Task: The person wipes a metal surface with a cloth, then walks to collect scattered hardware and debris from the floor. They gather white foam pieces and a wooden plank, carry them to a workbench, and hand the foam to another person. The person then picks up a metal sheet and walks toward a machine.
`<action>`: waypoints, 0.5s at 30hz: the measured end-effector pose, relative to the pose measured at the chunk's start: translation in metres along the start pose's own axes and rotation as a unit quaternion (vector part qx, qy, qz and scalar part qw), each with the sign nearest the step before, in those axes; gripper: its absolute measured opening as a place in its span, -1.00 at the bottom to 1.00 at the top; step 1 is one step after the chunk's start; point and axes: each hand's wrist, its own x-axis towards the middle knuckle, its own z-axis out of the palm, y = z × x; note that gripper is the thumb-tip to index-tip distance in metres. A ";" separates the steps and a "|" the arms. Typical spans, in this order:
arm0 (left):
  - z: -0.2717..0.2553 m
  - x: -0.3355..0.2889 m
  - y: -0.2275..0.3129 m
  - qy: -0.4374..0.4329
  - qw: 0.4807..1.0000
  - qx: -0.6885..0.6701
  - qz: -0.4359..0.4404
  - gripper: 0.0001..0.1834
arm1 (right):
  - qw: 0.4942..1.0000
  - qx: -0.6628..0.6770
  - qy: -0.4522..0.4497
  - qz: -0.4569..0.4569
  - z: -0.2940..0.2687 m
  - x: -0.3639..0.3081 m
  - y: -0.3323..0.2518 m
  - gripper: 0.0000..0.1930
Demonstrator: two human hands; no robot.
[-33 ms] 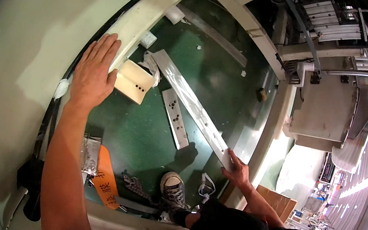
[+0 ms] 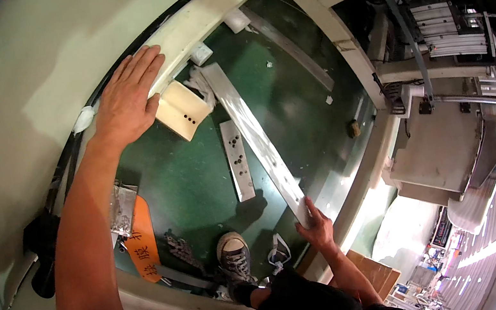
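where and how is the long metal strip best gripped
The long metal strip is probably best gripped at its near end, across its long edges, coming from the near right, where the right hand is: it is narrow, and that end slants toward the person.

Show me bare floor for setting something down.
Bare green floor lies between the cream bracket, drilled metal plate and orange sign; another patch lies between the long metal bar, held by the right hand, and the small brown lump. Crowded: lower left, from the orange sign to the sneaker.

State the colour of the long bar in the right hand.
The long bar is silvery grey; head view shows best.
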 end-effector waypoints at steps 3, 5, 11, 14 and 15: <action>0.002 -0.002 0.000 0.005 1.000 -0.001 -0.001 -0.30 | 0.999 -0.009 -0.024 -0.028 0.020 0.069 -0.034 -0.08; 0.000 -0.003 -0.001 0.004 1.000 -0.011 0.001 -0.31 | 0.991 -0.054 0.026 -0.116 0.034 0.135 -0.065 -0.06; 0.007 -0.002 -0.005 0.022 0.999 -0.011 0.027 -0.32 | 0.986 -0.031 0.038 -0.156 0.042 0.303 -0.166 -0.11; 0.003 -0.002 -0.005 0.015 0.999 -0.024 0.021 -0.32 | 0.983 -0.050 0.056 -0.170 0.044 0.319 -0.186 -0.11; 0.006 -0.004 -0.003 0.011 1.000 -0.023 0.019 -0.32 | 0.982 -0.046 0.057 -0.176 0.042 0.312 -0.183 -0.11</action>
